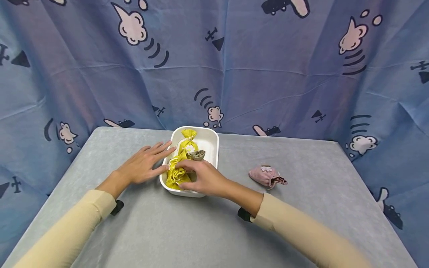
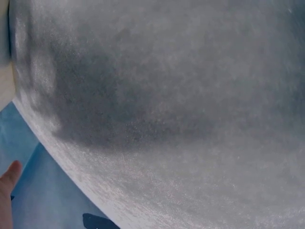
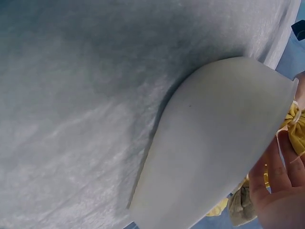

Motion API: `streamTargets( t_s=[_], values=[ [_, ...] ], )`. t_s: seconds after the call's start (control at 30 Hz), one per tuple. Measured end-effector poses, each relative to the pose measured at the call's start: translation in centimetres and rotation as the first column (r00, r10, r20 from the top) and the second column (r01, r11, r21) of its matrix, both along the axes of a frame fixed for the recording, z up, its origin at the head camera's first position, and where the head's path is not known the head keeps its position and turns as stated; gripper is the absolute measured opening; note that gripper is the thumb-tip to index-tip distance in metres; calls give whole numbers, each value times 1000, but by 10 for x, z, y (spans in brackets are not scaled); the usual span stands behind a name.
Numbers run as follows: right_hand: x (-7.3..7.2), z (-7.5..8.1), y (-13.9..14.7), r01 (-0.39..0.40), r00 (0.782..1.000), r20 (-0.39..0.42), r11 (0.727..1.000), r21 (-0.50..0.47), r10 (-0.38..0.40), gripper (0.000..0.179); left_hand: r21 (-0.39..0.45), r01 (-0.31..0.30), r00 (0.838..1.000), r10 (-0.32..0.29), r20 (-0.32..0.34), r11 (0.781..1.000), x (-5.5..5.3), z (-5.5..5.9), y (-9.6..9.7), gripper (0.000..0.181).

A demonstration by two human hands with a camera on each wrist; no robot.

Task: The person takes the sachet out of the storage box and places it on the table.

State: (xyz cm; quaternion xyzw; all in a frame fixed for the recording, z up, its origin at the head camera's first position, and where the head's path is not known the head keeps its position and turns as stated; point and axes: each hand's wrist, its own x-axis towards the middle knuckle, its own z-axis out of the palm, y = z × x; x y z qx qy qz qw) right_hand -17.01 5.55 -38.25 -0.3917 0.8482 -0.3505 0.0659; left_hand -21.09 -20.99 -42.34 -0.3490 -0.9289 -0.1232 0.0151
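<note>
Centre-left of the frame, the right hand point(image 1: 206, 179) pinches a yellow pouch point(image 1: 174, 177), I think soft, light, best held by its neck; the left hand point(image 1: 142, 164) has straight fingers.

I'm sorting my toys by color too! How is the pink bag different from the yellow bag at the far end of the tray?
The pink bag is dusty pink; the yellow bag is bright yellow. The pink bag lies on the table, the yellow bag inside the white tray. The pink bag's neck points right; the yellow bag's points away. Both have white decorations.
</note>
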Motion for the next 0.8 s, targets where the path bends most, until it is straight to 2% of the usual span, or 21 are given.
streamTargets(
  t_s=[0.4,0.8],
  values=[
    [-1,-6,-13,20,997,-69,1000,17,-18,46,10,0,1000,0,5,1000,-1,0,-1,65],
    [0,-9,-18,23,996,-85,1000,2,-23,41,7,-11,1000,11,16,1000,-1,-2,0,64]
  ],
)
